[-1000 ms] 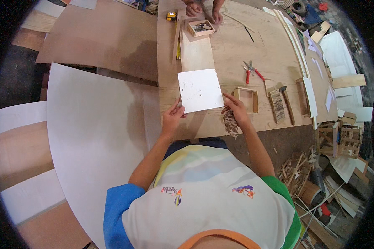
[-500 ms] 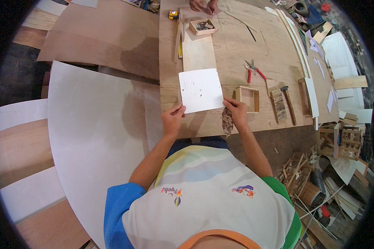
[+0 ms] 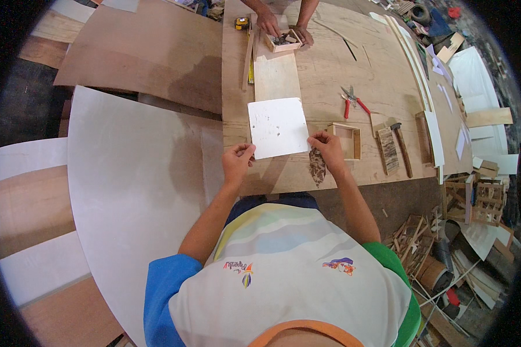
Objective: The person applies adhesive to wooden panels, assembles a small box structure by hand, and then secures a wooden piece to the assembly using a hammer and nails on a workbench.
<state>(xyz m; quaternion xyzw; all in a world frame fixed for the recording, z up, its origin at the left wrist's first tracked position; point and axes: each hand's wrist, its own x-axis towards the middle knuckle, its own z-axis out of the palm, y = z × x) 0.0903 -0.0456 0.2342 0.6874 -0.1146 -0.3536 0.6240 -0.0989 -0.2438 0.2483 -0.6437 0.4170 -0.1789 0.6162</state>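
A white square panel (image 3: 279,124) with a few small dark marks is held level over the near edge of the wooden table. My left hand (image 3: 237,165) pinches its near left corner. At the near right corner, my right hand (image 3: 330,153) grips the panel between thumb and fingers. A brown patterned cloth (image 3: 316,169) hangs just under my right hand; whether those fingers hold it too, I cannot tell. Close by on the right lies a shallow open wooden box (image 3: 356,143). Beneath the panel's far edge, a pale board (image 3: 276,75) stretches away across the table.
Across the table, another person's hands (image 3: 267,23) are at a small wooden box (image 3: 283,47) of dark bits. Red-handled pliers (image 3: 353,101), a hammer (image 3: 402,149) and a striped wood block (image 3: 387,150) lie right. A tape measure (image 3: 241,23) sits far left; a large white sheet (image 3: 139,168) lies left.
The other person's hands have come nearer, one reaching into the small box and one beside it. My hands and the white panel have shifted slightly left.
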